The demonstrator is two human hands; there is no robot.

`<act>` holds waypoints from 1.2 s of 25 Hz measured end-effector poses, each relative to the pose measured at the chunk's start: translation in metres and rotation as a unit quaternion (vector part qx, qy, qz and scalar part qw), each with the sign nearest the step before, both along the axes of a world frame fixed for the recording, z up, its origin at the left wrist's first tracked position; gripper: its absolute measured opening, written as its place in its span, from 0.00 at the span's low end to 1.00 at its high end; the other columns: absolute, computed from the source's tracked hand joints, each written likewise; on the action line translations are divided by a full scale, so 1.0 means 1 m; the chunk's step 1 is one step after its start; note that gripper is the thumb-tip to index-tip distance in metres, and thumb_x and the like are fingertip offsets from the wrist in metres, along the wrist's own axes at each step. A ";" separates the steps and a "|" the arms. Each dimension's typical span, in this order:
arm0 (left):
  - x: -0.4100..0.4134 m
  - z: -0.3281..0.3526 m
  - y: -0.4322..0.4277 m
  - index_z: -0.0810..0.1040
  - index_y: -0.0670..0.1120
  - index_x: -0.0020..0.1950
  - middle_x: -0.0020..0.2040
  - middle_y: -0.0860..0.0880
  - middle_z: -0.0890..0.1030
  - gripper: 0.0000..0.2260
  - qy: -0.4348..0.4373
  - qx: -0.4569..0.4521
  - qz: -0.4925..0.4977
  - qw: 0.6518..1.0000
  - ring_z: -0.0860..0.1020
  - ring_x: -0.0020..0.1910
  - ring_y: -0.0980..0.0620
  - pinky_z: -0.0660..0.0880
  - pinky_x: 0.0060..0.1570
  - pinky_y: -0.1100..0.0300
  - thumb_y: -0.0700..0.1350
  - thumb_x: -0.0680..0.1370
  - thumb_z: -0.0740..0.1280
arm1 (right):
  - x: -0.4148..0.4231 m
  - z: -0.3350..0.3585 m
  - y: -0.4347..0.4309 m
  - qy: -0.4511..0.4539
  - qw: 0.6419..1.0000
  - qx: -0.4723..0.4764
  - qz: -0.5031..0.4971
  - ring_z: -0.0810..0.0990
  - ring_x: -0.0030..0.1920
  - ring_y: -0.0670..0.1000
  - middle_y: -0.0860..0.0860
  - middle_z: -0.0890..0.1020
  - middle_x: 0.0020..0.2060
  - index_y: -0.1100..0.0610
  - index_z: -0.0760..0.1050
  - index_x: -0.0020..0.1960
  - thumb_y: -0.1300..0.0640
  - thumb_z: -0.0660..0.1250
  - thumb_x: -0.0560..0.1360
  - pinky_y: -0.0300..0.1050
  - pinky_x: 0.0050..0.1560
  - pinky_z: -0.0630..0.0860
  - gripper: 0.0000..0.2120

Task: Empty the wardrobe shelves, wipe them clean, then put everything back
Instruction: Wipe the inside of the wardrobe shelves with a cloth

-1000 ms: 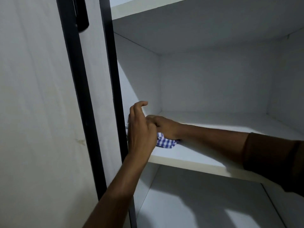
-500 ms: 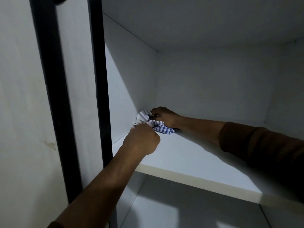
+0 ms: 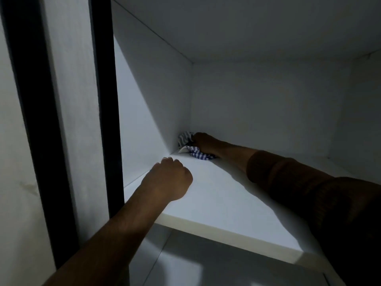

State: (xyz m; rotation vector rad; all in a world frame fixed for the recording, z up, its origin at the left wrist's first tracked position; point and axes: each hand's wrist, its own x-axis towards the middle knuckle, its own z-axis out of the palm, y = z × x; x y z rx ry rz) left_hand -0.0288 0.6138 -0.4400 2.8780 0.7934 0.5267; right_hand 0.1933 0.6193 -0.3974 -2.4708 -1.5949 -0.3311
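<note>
Since half a second ago, our right hand (image 3: pixel 203 141) has pushed the cloth (image 3: pixel 190 147) into the shelf's (image 3: pixel 226 203) ten-o'clock back corner, its grip bunching it. Our left hand (image 3: pixel 169 178) rests fisted, empty, at eight o'clock. We judge emptying done, wiping underway, restocking left.

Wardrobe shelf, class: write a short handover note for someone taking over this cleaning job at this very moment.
Right hand: grips the checked cloth, pressed into the back left corner of the shelf.
Left hand: fingers curled, holding nothing, resting on the shelf near its left edge.
Done: this shelf is bare of belongings; wiping is under way.
Left: finish wiping this shelf, wipe the lower shelf if that is still undone, then put everything back. The belongings are out of view.
</note>
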 end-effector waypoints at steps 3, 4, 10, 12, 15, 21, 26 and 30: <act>-0.003 0.003 0.010 0.75 0.36 0.54 0.53 0.39 0.75 0.06 -0.017 -0.053 0.038 0.998 0.76 0.55 0.40 0.74 0.50 0.53 0.35 0.79 0.60 | 0.013 0.000 -0.032 0.022 0.998 -0.026 -0.046 0.72 0.68 0.61 0.64 0.72 0.69 0.69 0.69 0.69 0.52 0.57 0.85 0.47 0.65 0.67 0.22; -0.003 0.006 0.007 0.75 0.36 0.49 0.48 0.40 0.76 0.03 -0.009 -0.068 0.027 0.997 0.77 0.50 0.40 0.74 0.44 0.53 0.35 0.76 0.65 | 0.019 0.001 -0.047 0.012 0.998 -0.028 -0.063 0.72 0.68 0.61 0.64 0.72 0.69 0.69 0.70 0.68 0.52 0.58 0.85 0.47 0.64 0.67 0.22; 0.000 0.015 -0.006 0.70 0.40 0.44 0.44 0.46 0.71 0.10 0.009 -0.036 0.027 0.999 0.74 0.56 0.41 0.74 0.58 0.53 0.41 0.83 0.55 | 0.037 0.003 -0.148 0.012 0.984 0.000 -0.179 0.75 0.65 0.61 0.63 0.75 0.67 0.66 0.72 0.67 0.54 0.59 0.83 0.45 0.58 0.70 0.18; 0.015 0.029 -0.007 0.76 0.41 0.60 0.61 0.45 0.76 0.14 0.071 0.006 0.011 0.997 0.74 0.64 0.42 0.73 0.64 0.52 0.46 0.83 0.55 | 0.032 0.017 -0.179 0.045 0.985 0.039 -0.160 0.75 0.66 0.61 0.62 0.76 0.66 0.65 0.74 0.66 0.56 0.62 0.82 0.43 0.56 0.69 0.16; 0.040 0.050 -0.019 0.64 0.44 0.79 0.79 0.45 0.64 0.23 0.153 -0.006 -0.082 0.985 0.64 0.77 0.45 0.61 0.75 0.52 0.52 0.86 0.53 | 0.038 0.045 -0.236 0.039 0.974 0.090 -0.205 0.74 0.67 0.61 0.62 0.75 0.68 0.64 0.73 0.69 0.57 0.63 0.82 0.46 0.62 0.70 0.18; 0.060 0.039 0.003 0.47 0.46 0.84 0.83 0.50 0.47 0.36 0.175 -0.057 -0.095 0.978 0.47 0.82 0.52 0.45 0.79 0.51 0.68 0.82 0.45 | 0.093 0.002 -0.296 0.017 0.922 -0.080 -0.378 0.71 0.69 0.63 0.62 0.69 0.70 0.62 0.65 0.74 0.50 0.62 0.80 0.54 0.68 0.70 0.26; 0.072 0.025 0.011 0.50 0.44 0.83 0.83 0.47 0.50 0.32 0.135 -0.039 -0.108 0.984 0.50 0.82 0.48 0.48 0.79 0.50 0.62 0.85 0.42 | 0.068 -0.003 -0.262 0.022 0.952 0.000 -0.304 0.72 0.69 0.61 0.64 0.71 0.70 0.66 0.67 0.72 0.61 0.60 0.80 0.47 0.62 0.69 0.21; 0.073 0.024 0.022 0.62 0.43 0.79 0.80 0.45 0.63 0.31 0.119 -0.036 -0.124 0.985 0.61 0.79 0.46 0.58 0.76 0.51 0.62 0.84 0.44 | 0.037 -0.006 -0.229 0.004 0.984 0.002 -0.177 0.76 0.60 0.58 0.60 0.77 0.60 0.60 0.73 0.57 0.60 0.60 0.81 0.45 0.49 0.66 0.07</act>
